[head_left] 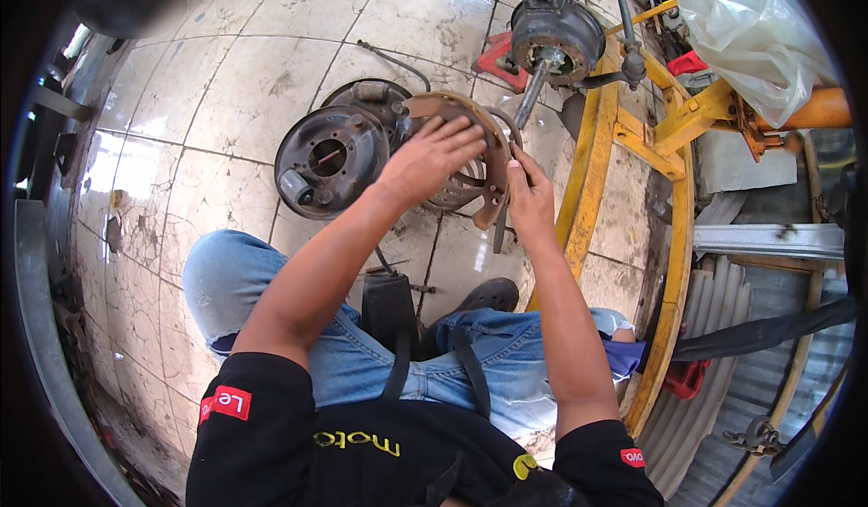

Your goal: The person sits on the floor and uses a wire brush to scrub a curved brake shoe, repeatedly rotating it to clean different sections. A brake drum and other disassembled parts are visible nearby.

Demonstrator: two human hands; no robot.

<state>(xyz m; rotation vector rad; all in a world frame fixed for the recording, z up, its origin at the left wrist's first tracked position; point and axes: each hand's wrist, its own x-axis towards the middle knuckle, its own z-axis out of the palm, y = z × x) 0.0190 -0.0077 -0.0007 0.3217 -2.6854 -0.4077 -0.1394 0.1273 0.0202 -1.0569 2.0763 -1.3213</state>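
A curved brown brake shoe (pixel 496 165) stands over the floor in front of me. The fingers of my right hand (pixel 530 195) are closed on its outer edge, thumb on the near side. A second dark curved strip (pixel 500 231) shows beside that hand; whether it is a separate piece I cannot tell. My left hand (pixel 440 156) lies stretched out across the inner side of the shoe, its fingers slightly blurred. Left of it rests a round black brake backing plate (pixel 303 150) with a centre hole. Another backing plate (pixel 384 98) lies behind. A ringed metal part (pixel 448 200) is partly hidden below the shoe.
A yellow steel frame (pixel 588 177) rises at my right. Ahead stands an axle hub (pixel 556 42) with a threaded shaft, near a red stand (pixel 500 62). Clear plastic sheeting (pixel 750 32) hangs at far right. Corrugated metal sheets (pixel 714 326) lie beyond the frame.
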